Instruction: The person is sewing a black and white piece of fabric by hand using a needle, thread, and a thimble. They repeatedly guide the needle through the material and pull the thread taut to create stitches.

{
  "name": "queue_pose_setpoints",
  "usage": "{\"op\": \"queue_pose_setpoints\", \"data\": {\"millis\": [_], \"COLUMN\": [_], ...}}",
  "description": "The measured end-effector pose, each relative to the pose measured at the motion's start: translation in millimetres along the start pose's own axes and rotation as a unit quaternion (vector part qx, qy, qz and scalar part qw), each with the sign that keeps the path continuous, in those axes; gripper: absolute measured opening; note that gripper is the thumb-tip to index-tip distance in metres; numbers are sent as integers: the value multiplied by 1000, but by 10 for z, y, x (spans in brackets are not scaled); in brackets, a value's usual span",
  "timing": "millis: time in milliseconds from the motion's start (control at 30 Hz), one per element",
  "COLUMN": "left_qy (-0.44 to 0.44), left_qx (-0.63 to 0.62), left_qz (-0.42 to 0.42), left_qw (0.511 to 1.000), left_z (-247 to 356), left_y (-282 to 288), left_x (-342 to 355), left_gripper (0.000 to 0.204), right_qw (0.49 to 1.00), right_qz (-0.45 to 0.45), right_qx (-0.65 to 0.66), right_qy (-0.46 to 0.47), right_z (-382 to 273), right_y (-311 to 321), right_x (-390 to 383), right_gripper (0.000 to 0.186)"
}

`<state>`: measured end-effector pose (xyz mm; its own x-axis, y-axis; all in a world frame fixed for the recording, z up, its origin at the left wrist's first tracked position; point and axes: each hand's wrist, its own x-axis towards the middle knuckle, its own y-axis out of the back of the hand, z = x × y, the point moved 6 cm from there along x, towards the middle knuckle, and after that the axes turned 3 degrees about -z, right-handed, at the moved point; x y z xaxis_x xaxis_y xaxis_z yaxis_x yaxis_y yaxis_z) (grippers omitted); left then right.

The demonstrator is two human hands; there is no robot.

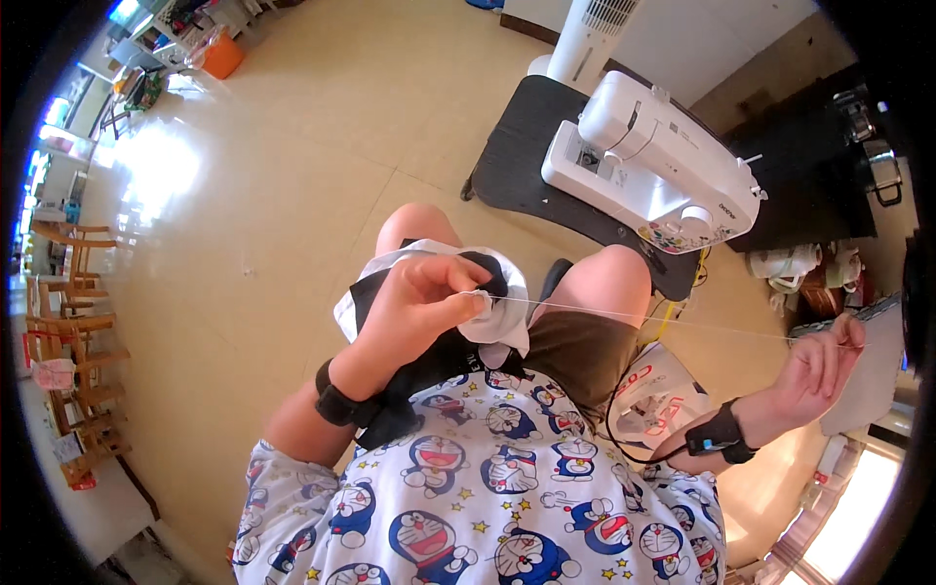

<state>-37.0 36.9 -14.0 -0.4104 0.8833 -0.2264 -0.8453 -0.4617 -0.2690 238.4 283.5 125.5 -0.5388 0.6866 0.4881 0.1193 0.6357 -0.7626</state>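
Observation:
A piece of white and black cloth [512, 337] lies bunched over my lap. My left hand [414, 304] is closed on it, with a pinched white fold between thumb and fingers. From that fold a thin white thread [643, 317] runs taut across to the right. Far out at the right, my right hand [817, 372] is closed in a pinch on the thread's other end. Whether a needle sits between those fingertips is too small to make out.
A white sewing machine [655, 168] stands on a small black table [517, 146] ahead to the right, with a white tower fan [591, 44] behind it. A printed paper bag [658, 395] rests beside my right leg. Wooden chairs [73, 331] line the far left.

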Motion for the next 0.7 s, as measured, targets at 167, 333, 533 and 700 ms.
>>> {"op": "queue_pose_setpoints", "data": {"millis": [167,333,533,700], "left_qy": [-14,-14,11,8], "left_qx": [-28,-26,-23,-41], "left_qz": [10,4,8,-19], "left_qw": [999,1000,1000,999], "left_z": [-16,-56,-23,-52], "left_y": [6,33,8,-23], "left_x": [-15,-5,-41,-18], "left_gripper": [9,10,10,9], "right_qw": [994,985,987,990], "right_qz": [77,141,119,118], "right_qx": [67,45,49,26], "right_qy": [40,92,93,70], "right_z": [-429,-833,-1264,-1266], "right_y": [342,705,1029,974], "right_x": [-86,-152,-225,-138], "right_gripper": [8,9,15,15]}}
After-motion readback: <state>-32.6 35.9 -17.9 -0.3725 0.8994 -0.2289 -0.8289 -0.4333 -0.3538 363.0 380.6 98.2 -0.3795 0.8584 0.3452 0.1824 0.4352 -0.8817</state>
